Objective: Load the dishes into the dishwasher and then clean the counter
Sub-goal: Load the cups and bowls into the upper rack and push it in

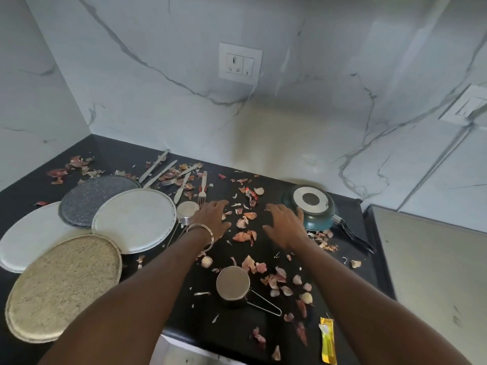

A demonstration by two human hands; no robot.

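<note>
Both hands were out over the black worktop (263, 335), palms down, nothing held. The left hand (212, 219) had its fingers loosely spread just right of the small steel cup (187, 210), with a metal bangle (203, 233) on that wrist. The right hand (286, 223) was spread too, sitting right beside the upside-down teal pan (315, 209), fingertips close to its rim; couldn't tell if they actually touched it. Onion peels (246, 235) were everywhere, with a clump lying between the two hands. Left of the steel cup were the dishes: a white plate (135, 219) overlapping a speckled grey plate (89, 196), another white plate (29, 241) further left, and a round woven mat (66, 285) nearest the camera. Behind the cup, toward the marble wall (158, 88), a bunch of cutlery lay scattered, including a red-handled fork (203, 189) and some knives (158, 169). Closer to the camera than the hands sat a steel measuring cup (233, 285) with a wire handle, and a yellow wrapper (327, 341) lay near the worktop's front edge.
</note>
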